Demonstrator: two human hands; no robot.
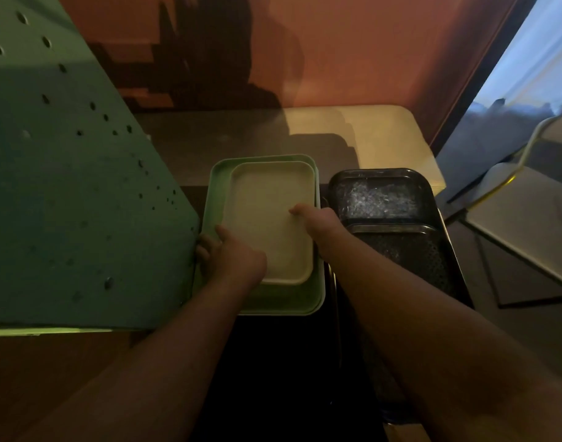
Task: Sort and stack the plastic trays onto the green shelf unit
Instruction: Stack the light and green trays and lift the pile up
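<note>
Grasping the cream tray [273, 218] (no readable labels), left hand [232, 256], right hand [318, 221], atop green tray [216, 193].

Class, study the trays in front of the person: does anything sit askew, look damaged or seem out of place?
The cream tray sits off-centre on the larger green tray, pushed toward its right edge. The far black tray has a whitish, scuffed-looking floor; whether that is wear or glare cannot be told. Nothing is spilled.

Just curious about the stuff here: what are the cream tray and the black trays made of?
Cream tray: likely plastic, smooth matte face, moulded rounded rim. Black trays: probably plastic too, glossy rim catching light, pebbled face; too dim to be sure.
</note>
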